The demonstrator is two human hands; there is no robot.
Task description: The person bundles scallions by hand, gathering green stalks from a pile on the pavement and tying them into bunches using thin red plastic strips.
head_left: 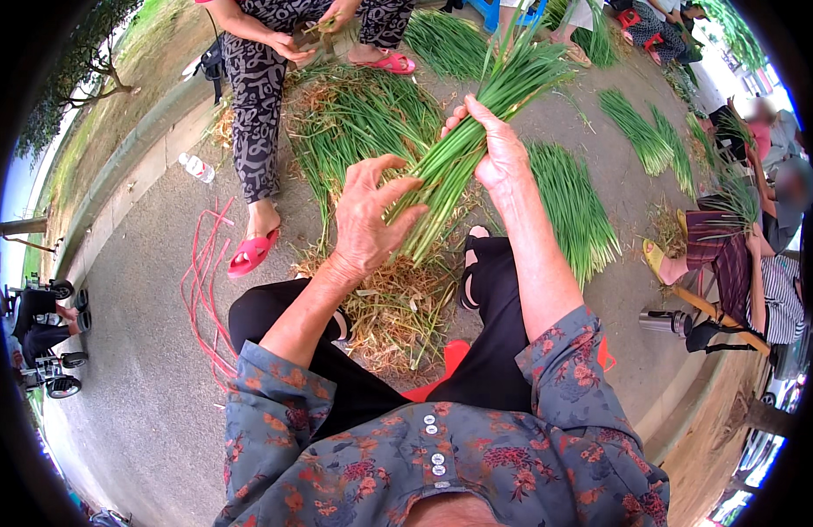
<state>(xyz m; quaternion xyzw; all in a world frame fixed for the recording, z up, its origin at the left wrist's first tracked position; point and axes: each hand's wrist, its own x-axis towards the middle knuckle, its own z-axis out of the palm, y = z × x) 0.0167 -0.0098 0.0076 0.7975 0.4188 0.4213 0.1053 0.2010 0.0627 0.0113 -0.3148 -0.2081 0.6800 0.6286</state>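
Note:
A bunch of long green chives (464, 145) slants in front of me, leaf tips up and to the right, pale stem ends down toward me. My right hand (492, 145) is closed around its middle. Beside the stem ends is my left hand (376, 211), its fingers apart and curving toward the stalks; whether they touch is hard to make out. Beyond my hands lies a large heap of untrimmed chives (358, 114) mixed with dry leaves. Between my feet is a pile of yellowed trimmings (393, 307). To the right, a neat row of chives (569, 206) lies on the pavement.
Opposite me sits a person in patterned trousers (248, 105), both hands on some stalks. Pink strips (200, 290) and a bottle (196, 167) lie at left. Several people sit at right, near a metal flask (659, 322) and more chives (636, 130). A red stool (455, 356) shows under me.

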